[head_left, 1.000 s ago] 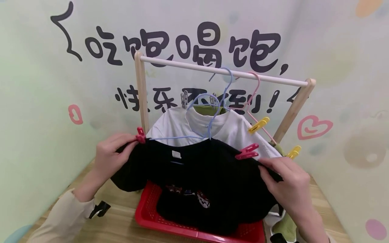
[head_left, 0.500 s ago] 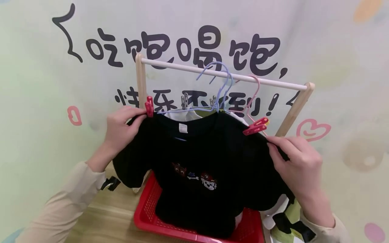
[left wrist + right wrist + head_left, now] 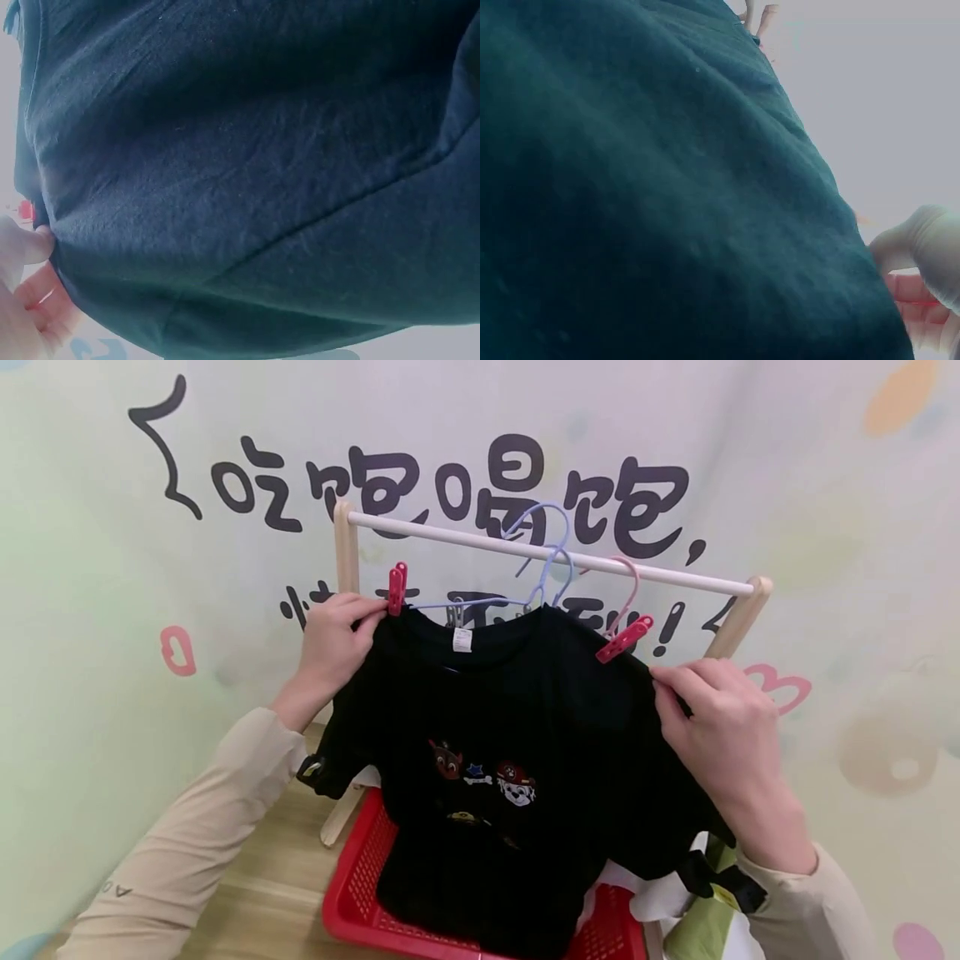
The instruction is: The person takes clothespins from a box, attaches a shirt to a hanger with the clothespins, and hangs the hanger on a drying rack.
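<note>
A black T-shirt (image 3: 480, 718) with cartoon dog faces on its chest is spread on a blue hanger (image 3: 542, 589), held by a red clothespin (image 3: 397, 589) at the left shoulder and another red clothespin (image 3: 625, 639) at the right. My left hand (image 3: 335, 643) pinches the left shoulder beside its pin. On the other side my right hand (image 3: 716, 718) pinches the cloth just outside the right pin. The hanger's hook stands at the white rail (image 3: 457, 539); whether it rests on it I cannot tell. Dark cloth fills most of the left wrist view and the right wrist view.
A second blue hanger and a pink hanger (image 3: 630, 589) hang on the rail, their clothes mostly hidden behind the black shirt. Wooden posts (image 3: 738, 618) carry the rail. Below stands a red basket (image 3: 352, 877) on the wooden table (image 3: 262, 877), with green and white cloth (image 3: 701, 927) to its right.
Both hands have raised the black T-shirt on its hanger, bringing the hook from below the rail up to its height. The shirt now covers the white one behind.
</note>
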{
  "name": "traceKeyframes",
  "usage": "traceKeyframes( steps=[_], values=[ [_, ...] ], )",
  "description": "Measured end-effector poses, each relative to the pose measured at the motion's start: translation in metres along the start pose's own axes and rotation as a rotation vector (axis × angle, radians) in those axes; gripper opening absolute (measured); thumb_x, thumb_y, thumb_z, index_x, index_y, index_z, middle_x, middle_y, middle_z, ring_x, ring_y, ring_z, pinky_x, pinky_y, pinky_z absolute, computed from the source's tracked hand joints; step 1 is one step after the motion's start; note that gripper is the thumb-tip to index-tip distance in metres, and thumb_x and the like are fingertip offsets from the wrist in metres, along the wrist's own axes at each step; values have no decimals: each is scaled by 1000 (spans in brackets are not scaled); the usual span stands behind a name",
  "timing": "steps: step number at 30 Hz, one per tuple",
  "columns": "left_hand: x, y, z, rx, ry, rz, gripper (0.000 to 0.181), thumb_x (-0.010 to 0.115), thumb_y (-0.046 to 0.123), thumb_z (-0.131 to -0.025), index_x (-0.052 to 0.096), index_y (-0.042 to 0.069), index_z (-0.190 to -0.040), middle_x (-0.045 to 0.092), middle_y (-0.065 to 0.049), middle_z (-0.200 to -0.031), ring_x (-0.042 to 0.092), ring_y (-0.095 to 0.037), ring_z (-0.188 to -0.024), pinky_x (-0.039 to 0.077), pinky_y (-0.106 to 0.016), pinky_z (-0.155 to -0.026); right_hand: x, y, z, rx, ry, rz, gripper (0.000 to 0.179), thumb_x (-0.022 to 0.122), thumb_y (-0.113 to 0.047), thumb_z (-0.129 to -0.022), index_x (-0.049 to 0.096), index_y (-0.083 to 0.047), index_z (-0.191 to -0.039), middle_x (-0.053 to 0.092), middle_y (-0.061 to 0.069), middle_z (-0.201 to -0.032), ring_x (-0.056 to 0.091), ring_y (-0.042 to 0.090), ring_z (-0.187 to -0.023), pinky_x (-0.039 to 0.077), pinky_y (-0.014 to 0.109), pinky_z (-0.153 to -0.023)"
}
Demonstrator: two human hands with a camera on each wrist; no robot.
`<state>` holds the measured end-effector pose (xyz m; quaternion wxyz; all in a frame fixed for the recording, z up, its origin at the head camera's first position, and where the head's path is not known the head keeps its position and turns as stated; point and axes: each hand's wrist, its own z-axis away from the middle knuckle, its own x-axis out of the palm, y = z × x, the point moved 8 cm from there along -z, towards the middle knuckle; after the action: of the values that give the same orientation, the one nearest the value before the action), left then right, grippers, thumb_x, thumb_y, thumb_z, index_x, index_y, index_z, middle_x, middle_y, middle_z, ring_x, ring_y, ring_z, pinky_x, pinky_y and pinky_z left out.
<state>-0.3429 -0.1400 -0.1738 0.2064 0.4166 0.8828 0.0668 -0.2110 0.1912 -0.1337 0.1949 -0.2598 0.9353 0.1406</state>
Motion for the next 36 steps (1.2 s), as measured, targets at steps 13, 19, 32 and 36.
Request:
traceKeyframes(
  steps=[13, 19, 32, 36],
  values=[
    [15, -7, 2, -50, -70, -37, 11, 66, -4, -82, 72, -7, -91, 68, -21, -84, 64, -35, -79, 50, -45, -72, 3, 0, 1, -22, -9, 20, 11, 71, -1, -76, 71, 4, -85, 62, 18, -71, 56, 35, -65, 48, 46, -56],
    [25, -12, 15, -36, -123, -55, 11, 66, -5, -82, 71, -7, -92, 68, -22, -87, 65, -35, -82, 51, -46, -75, 6, -7, 11, -30, -9, 18, 20, 76, 5, -67, 71, 4, -87, 63, 18, -74, 55, 33, -63, 50, 45, -53],
    [45, -20, 25, -156, -316, -53, 23, 58, 0, -86, 64, -10, -106, 64, -25, -106, 60, -38, -100, 45, -47, -90, 15, -11, 23, -5, -23, 58, 29, 78, 3, -66, 71, 2, -95, 65, 17, -83, 56, 32, -71, 50, 45, -52],
    [51, -23, 30, -191, -382, -40, 32, 58, 4, -87, 57, -13, -115, 59, -28, -115, 54, -40, -109, 40, -48, -97, 15, -17, 29, 6, 4, 38, 29, 74, -3, -73, 70, 3, -100, 65, 19, -91, 55, 36, -79, 49, 46, -61]
  ],
)
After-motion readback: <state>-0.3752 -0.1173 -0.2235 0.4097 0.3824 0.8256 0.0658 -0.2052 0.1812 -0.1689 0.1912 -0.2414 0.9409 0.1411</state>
